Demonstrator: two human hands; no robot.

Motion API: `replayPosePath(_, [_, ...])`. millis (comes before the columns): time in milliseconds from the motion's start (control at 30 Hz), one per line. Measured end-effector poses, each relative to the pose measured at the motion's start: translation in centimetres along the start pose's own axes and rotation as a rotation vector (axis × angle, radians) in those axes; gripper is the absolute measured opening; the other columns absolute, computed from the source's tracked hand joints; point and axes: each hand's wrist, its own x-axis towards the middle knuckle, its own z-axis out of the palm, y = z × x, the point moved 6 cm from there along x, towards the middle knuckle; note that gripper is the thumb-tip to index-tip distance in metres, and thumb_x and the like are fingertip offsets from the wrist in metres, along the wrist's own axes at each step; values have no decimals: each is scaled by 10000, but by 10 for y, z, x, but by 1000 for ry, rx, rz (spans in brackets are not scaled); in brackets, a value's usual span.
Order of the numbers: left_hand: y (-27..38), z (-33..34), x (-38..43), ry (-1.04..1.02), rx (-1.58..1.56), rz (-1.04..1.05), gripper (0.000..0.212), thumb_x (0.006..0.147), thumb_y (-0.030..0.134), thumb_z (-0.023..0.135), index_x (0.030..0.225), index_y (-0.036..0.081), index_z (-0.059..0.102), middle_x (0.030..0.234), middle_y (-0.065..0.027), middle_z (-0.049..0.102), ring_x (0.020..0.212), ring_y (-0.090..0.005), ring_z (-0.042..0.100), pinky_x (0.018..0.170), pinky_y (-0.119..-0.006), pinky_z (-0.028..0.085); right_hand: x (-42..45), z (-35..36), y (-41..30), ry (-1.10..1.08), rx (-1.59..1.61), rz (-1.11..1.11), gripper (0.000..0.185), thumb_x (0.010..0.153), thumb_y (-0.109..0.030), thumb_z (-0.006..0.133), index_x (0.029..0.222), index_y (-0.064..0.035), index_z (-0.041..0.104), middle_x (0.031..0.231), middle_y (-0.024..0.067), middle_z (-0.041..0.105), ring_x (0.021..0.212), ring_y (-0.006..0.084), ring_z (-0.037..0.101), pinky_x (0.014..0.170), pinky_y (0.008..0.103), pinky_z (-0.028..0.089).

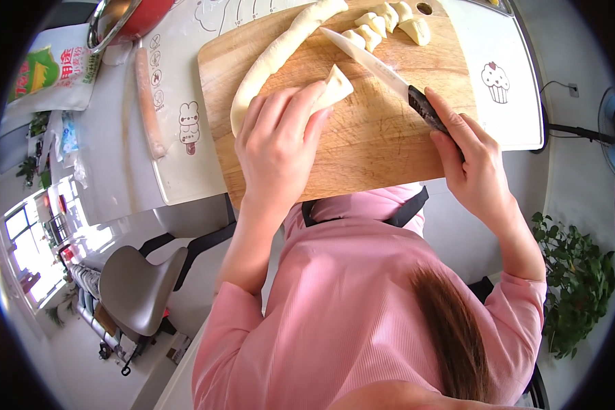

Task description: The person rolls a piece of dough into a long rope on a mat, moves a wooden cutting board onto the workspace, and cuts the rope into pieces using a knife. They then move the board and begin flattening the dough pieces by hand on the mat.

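Observation:
My left hand (279, 136) grips a piece of pale dough (338, 88), whose cut end sticks out past the fingertips over a wooden cutting board (384, 138). How far that dough runs under the palm is hidden. A long dough rope (277, 56) curves along the board's left side, its near end beside my left hand. In my right hand (474, 146) is a kitchen knife (384, 72) with a black handle, its index finger stretched along the handle. The blade points up and left, apart from the held dough. Several cut dough pieces (389, 20) lie beyond the blade near the board's far edge.
Under the board lies a printed silicone baking mat (507, 120). To the left are a wooden rolling pin (148, 105), a flour bag (56, 72) and a red bowl (143, 20). A grey chair (138, 287) stands below the table's left side; a leafy plant (576, 287) is right.

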Motion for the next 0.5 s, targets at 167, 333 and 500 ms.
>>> replayPosePath(167, [10, 11, 9, 58, -15, 63, 352, 769, 62, 888, 1101, 77, 771, 971, -57, 735, 880, -258, 673, 792, -387, 550, -11, -10, -17, 30, -8, -5, 588, 947, 43, 652, 1516, -79, 572, 770, 131, 552, 621, 283, 558, 610, 421, 509])
replayPosePath(333, [14, 13, 2, 64, -52, 110, 274, 786, 40, 870, 1036, 59, 760, 965, -51, 732, 854, -238, 667, 754, -363, 553, -30, -7, -31, -15, -68, -53, 646, 920, 43, 684, 1540, -73, 543, 807, 99, 555, 599, 249, 566, 547, 396, 524])
replayPosePath(500, [13, 15, 3, 77, -103, 132, 238, 797, 57, 859, 1002, 75, 740, 974, -34, 724, 844, -234, 655, 746, -365, 552, -39, -2, -32, -49, -109, -50, 663, 901, 41, 711, 1534, -72, 547, 831, 103, 570, 602, 245, 585, 528, 389, 535])
